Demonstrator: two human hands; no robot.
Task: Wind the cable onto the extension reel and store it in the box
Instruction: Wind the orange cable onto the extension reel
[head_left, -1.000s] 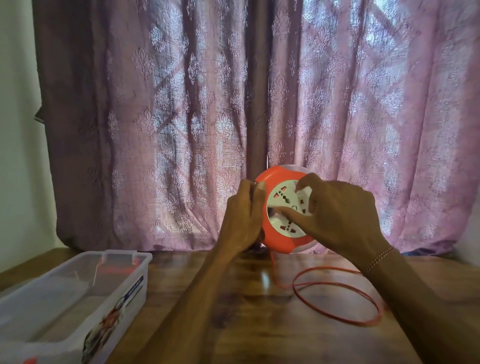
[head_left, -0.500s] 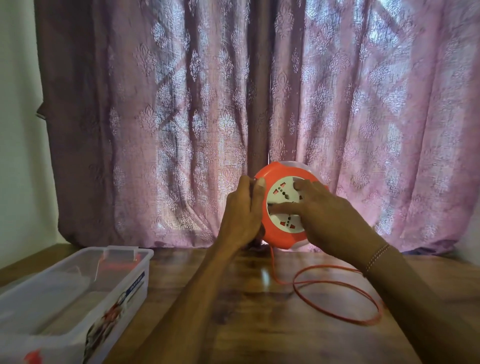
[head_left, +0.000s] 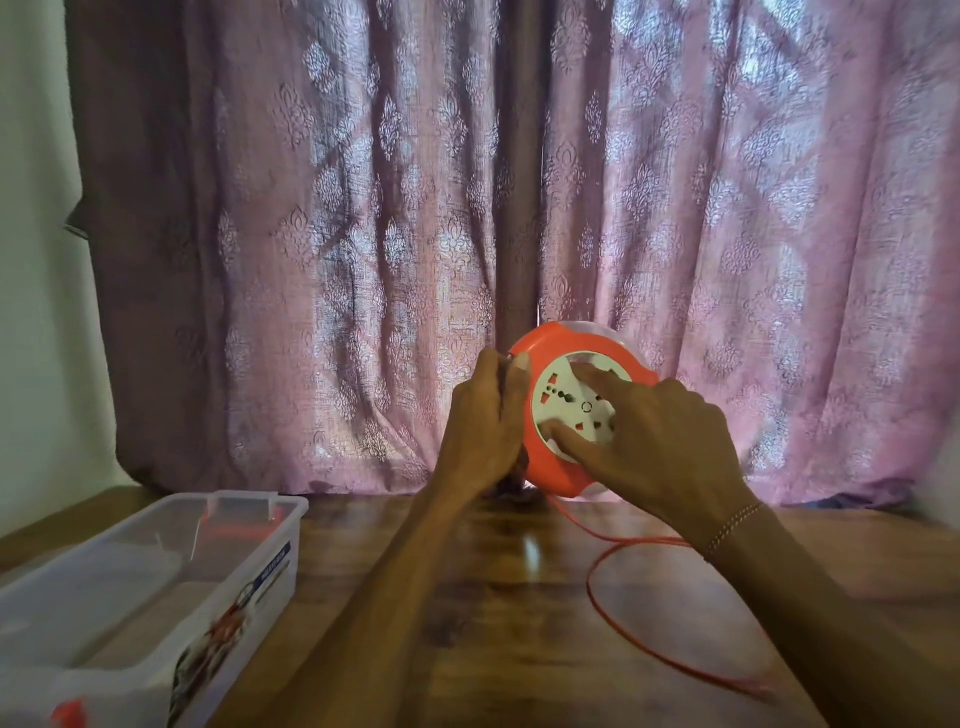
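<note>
Your left hand (head_left: 483, 431) grips the upright reel's (head_left: 571, 353) left rim; your right hand (head_left: 660, 441) rests straight fingers on its white face; loose cable (head_left: 649, 649) trails nearer, rightward.

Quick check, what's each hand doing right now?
Left hand: holding the orange reel by its left rim.
Right hand: open, straight fingers pressed on the reel's white socket face, holding nothing.

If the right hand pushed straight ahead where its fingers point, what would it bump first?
The right hand already has its fingertips on the reel's white socket face, so probably that; the curtain hangs behind.
</note>
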